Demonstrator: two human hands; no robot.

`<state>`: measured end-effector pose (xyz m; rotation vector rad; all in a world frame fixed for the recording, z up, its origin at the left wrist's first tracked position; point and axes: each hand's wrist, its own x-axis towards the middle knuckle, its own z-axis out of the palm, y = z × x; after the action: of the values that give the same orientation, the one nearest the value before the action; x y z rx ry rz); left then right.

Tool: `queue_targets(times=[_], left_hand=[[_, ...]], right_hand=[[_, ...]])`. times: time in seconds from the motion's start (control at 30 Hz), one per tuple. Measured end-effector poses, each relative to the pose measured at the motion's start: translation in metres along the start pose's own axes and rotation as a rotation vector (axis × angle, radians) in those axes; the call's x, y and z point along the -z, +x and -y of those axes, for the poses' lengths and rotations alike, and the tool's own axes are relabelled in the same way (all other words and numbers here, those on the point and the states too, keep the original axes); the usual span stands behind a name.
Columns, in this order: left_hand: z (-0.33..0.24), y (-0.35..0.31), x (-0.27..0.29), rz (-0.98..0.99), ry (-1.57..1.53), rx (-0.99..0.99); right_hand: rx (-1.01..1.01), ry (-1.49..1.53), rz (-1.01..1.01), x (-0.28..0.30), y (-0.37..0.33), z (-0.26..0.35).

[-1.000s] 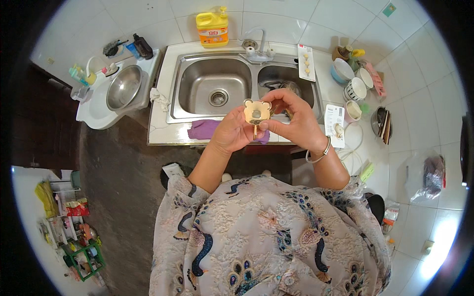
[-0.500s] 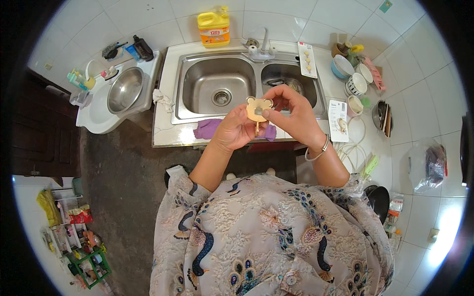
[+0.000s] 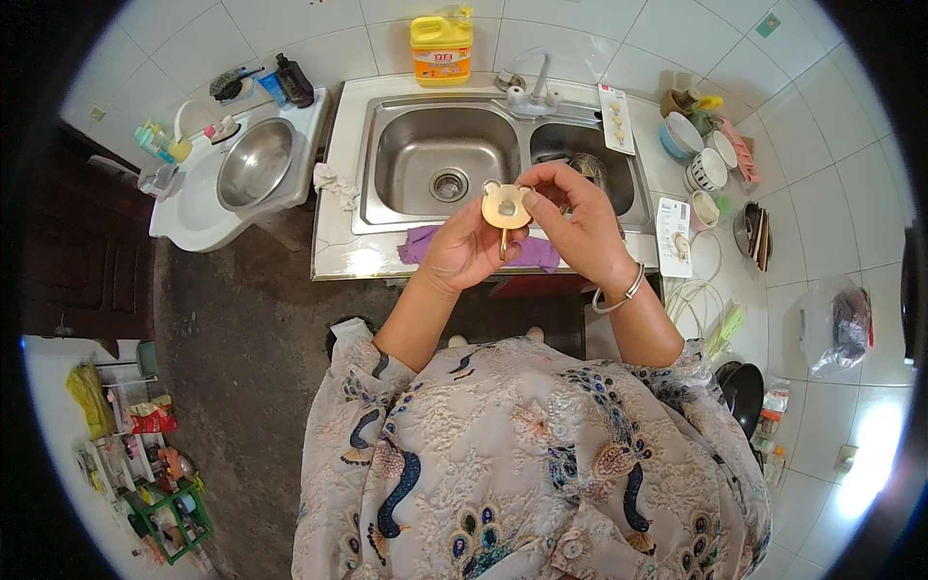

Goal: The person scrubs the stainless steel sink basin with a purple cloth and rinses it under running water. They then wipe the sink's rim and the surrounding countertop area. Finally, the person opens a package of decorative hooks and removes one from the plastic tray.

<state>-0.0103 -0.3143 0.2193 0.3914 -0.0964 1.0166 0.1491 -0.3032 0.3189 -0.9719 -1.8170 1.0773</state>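
Observation:
A small cream and gold bear-shaped wall hook (image 3: pixel 500 217), with rounded ears and a metal hook hanging from its lower edge, is held up in front of the sink's near edge. My left hand (image 3: pixel 462 249) is closed on its left side and underside. My right hand (image 3: pixel 577 220) pinches near its upper right ear, thumb on the face; some of its fingers are hidden behind. A paler patch shows at the middle of the hook's face. Below and behind my hands, a purple cloth (image 3: pixel 418 244) lies along the counter's front edge.
Beyond is a two-bowl steel sink (image 3: pixel 425 145) with a faucet (image 3: pixel 535 95). A yellow detergent jug (image 3: pixel 442 50) stands behind. Packaging cards (image 3: pixel 616 118) lie at the right, near stacked bowls (image 3: pixel 706 166). A steel basin (image 3: pixel 256 164) rests on the left washbasin (image 3: pixel 188 213).
My right thumb has moved off the middle of the bear-shaped hook toward its upper right edge, uncovering more of its face. The view has shifted slightly, so the sink sits farther right.

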Motion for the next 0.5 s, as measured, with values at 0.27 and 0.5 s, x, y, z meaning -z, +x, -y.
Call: queue_targets(times=[0.27, 0.5], left_hand=[[-0.014, -0.010, -0.009, -0.108, 0.065, -0.069], [-0.025, -0.012, -0.023, -0.065, 0.219, -0.094]], right_hand=[[0.449, -0.523, -0.153, -0.022, 0.004, 0.025], [0.306, -0.490, 0.008, -0.032, 0.010, 0.029]])
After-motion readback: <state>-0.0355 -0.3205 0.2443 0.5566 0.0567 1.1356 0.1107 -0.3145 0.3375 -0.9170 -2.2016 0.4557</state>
